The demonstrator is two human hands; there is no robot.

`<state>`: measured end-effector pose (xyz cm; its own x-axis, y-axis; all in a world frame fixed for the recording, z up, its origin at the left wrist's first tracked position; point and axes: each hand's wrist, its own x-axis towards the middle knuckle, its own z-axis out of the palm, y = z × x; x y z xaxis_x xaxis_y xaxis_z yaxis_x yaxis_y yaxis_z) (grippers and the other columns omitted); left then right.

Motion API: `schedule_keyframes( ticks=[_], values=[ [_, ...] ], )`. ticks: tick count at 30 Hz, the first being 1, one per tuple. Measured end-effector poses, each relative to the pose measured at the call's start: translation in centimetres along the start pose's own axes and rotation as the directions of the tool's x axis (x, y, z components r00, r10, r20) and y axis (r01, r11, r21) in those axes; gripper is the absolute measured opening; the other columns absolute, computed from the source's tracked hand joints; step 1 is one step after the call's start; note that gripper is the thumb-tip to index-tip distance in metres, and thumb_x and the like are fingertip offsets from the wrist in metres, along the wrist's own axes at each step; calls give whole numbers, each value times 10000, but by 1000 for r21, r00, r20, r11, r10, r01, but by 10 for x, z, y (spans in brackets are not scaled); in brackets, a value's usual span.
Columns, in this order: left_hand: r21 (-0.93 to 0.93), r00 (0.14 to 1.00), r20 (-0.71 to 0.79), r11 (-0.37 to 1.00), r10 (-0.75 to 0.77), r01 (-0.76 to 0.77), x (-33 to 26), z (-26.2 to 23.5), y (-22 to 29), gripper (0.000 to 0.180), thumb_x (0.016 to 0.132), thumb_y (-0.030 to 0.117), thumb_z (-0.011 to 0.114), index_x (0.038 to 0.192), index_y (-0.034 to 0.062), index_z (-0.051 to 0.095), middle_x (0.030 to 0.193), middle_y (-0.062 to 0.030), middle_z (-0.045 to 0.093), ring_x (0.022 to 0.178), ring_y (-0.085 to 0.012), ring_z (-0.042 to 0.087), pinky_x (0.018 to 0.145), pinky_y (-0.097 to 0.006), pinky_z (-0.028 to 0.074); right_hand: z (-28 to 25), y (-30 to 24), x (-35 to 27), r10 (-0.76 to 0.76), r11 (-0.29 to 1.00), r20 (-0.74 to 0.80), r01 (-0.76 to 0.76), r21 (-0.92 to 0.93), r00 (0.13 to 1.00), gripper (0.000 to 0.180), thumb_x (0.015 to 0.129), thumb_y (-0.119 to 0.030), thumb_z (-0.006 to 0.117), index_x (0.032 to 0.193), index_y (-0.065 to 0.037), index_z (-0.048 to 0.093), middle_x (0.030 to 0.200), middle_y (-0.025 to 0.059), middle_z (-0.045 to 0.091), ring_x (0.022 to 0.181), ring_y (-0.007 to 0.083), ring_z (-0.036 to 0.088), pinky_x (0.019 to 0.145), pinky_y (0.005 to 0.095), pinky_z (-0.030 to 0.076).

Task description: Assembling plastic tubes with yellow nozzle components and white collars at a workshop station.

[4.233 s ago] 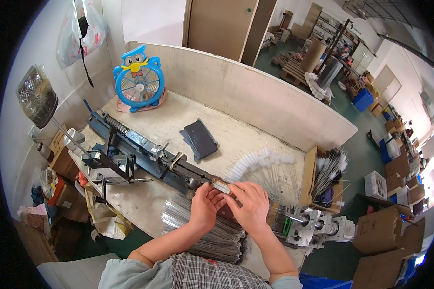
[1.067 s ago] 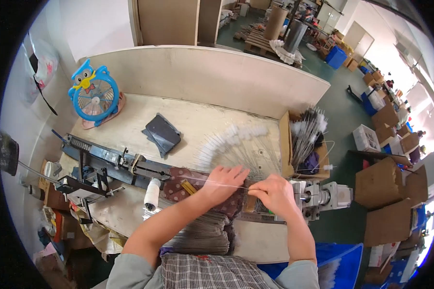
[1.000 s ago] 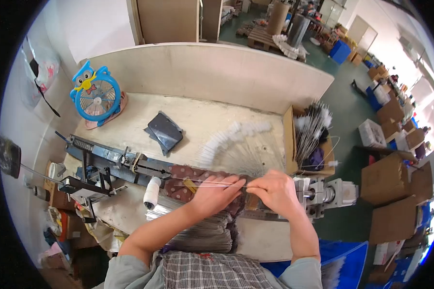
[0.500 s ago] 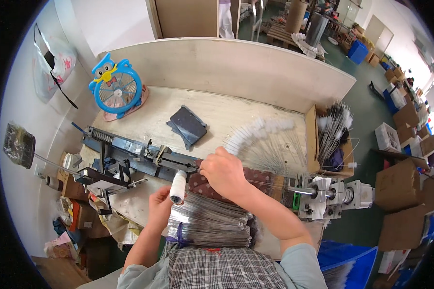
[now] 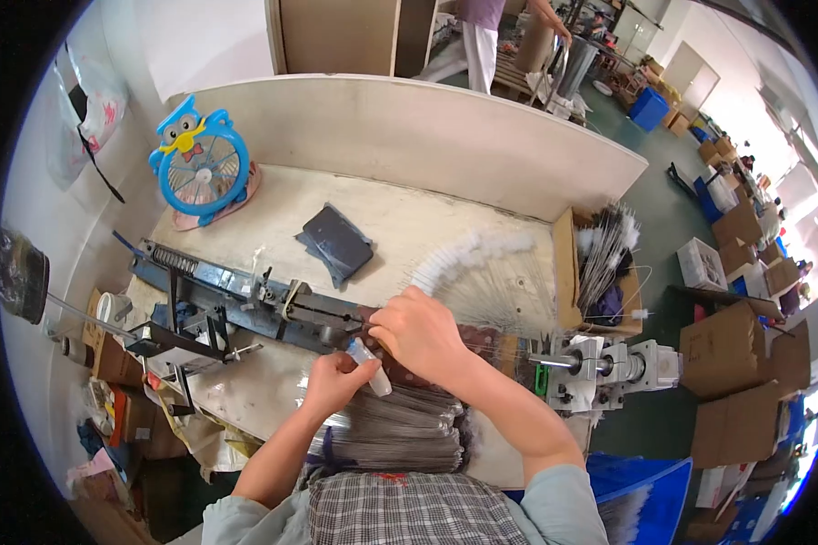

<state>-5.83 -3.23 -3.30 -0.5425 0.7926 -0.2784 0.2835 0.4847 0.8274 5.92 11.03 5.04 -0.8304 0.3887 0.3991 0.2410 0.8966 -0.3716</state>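
My left hand (image 5: 334, 383) is closed around a small white spool (image 5: 379, 381), which tilts and shows a bluish end toward the fixture. Just above it, my right hand (image 5: 420, 334) has its fingers pinched at the right end of the dark metal fixture (image 5: 323, 311); whatever they hold is hidden. Under my hands lies a brown dotted cloth (image 5: 407, 361). A thick bundle of thin metal wires (image 5: 395, 431) rests between the cloth and my apron.
White-tufted wire brushes (image 5: 468, 254) fan out across the table, beside a cardboard box (image 5: 568, 272) of brushes. A metal clamp machine (image 5: 600, 368) stands at the right. A dark flat pad (image 5: 336, 243) and a blue fan (image 5: 203, 173) sit farther back. Someone walks beyond the partition.
The spool has turned from nearly upright to tilted, and my left hand has come closer to my right. My right hand stays at the fixture's end. A person has appeared behind the partition.
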Motion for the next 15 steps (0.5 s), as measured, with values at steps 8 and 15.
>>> schedule_keyframes(
  ticks=[8,15],
  values=[
    [-788,994,78,615,82,11,-6,41,14,134,760,26,571,858,13,481,738,-111,599,604,-209,605,559,-329,495,-11,9,-72,26,998,8,-26,65,1000,84,761,-107,602,840,-76,597,705,47,576,678,228,601,575,317,492],
    [-294,985,104,950,140,-105,4,16,5,165,726,16,644,824,-25,519,697,-92,610,575,-138,589,515,-278,483,76,29,-63,192,980,-99,-195,-26,976,147,791,-142,605,886,-32,585,895,110,556,704,253,612,600,343,507]
  ],
)
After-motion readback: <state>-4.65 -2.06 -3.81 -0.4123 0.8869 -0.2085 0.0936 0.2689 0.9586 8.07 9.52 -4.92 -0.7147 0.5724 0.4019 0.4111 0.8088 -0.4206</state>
